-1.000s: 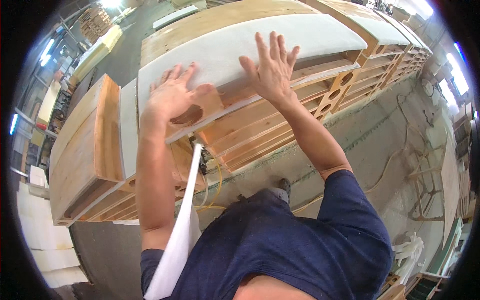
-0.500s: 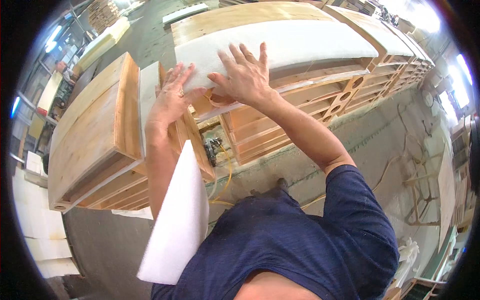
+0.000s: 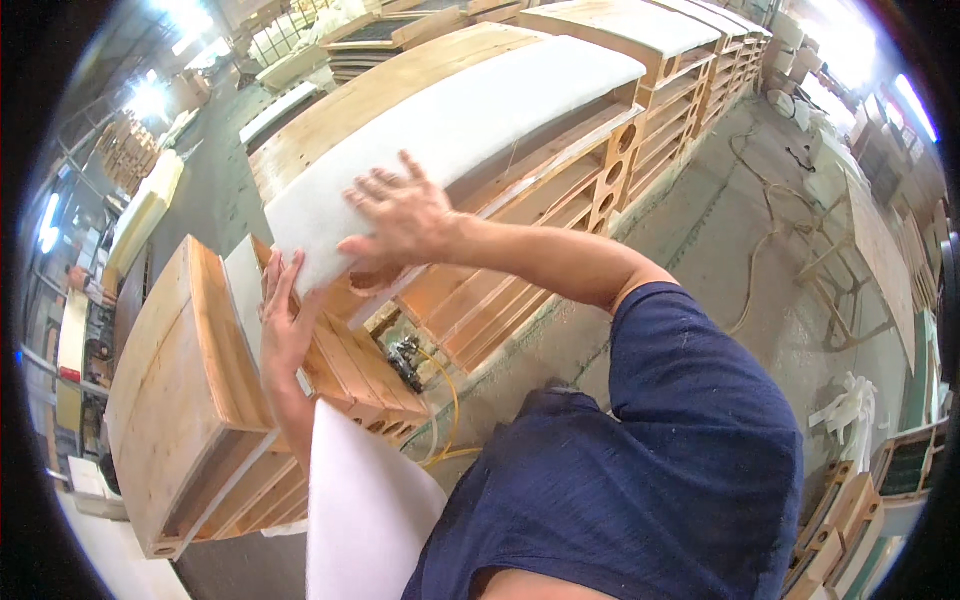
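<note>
A white foam sheet (image 3: 480,120) lies along the curved top of a wooden frame (image 3: 370,100). My right hand (image 3: 405,215) rests on the sheet near its left end, palm down with fingers spread, slightly blurred. At the sheet's left end corner is my left hand (image 3: 285,305), its fingers straight and pointing up along the edge. Another white foam piece (image 3: 360,510) is tucked between my left forearm and my body. Below my hands, a round hole shows in the frame's front.
Close on the left stands another wooden frame (image 3: 170,370) with a curved top. A dark tool (image 3: 405,362) with a yellow hose (image 3: 457,405) sits in the gap between frames. More frames (image 3: 640,25) continue to the far right. A hose (image 3: 765,225) trails over the floor.
My view has turned, so the frames appear tilted and lower at left. Both hands stay at the sheet's left end; my right hand has shifted a little over the foam.
</note>
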`<state>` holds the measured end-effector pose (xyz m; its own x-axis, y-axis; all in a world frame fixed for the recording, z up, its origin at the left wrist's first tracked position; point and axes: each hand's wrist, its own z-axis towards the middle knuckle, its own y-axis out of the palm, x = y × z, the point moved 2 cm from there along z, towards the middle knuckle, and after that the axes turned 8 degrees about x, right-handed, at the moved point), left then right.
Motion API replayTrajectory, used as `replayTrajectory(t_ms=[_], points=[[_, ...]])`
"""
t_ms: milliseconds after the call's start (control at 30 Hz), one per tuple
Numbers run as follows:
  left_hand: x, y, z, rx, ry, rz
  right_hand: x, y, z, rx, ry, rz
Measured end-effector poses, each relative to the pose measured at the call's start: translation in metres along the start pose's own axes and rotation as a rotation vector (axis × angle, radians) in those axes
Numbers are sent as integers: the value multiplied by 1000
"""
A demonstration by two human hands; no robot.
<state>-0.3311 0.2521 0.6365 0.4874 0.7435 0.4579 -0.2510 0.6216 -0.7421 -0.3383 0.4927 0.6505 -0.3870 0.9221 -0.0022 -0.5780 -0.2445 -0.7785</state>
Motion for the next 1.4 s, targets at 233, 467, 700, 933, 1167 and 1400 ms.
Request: replayTrajectory(t_ms=[233, 467, 700, 933, 1167, 1400], points=[[22, -8, -2, 13, -133, -57, 234, -19, -21, 57, 277, -212], [27, -9, -9, 73, -201, 1, 488, -42, -62, 47, 263, -378], [18, 6, -35, 330, -403, -155, 165, -58, -48, 455, -505, 1306], [44, -33, -130, 476, -570, -209, -96, -115, -72, -568, -1261, 1568], [121, -206, -357, 490, -819, 10, -295, -52, -134, -903, -1232, 1124], [234, -289, -541, 509, -880, 200, -558, -35, -135, -840, -1050, 926]])
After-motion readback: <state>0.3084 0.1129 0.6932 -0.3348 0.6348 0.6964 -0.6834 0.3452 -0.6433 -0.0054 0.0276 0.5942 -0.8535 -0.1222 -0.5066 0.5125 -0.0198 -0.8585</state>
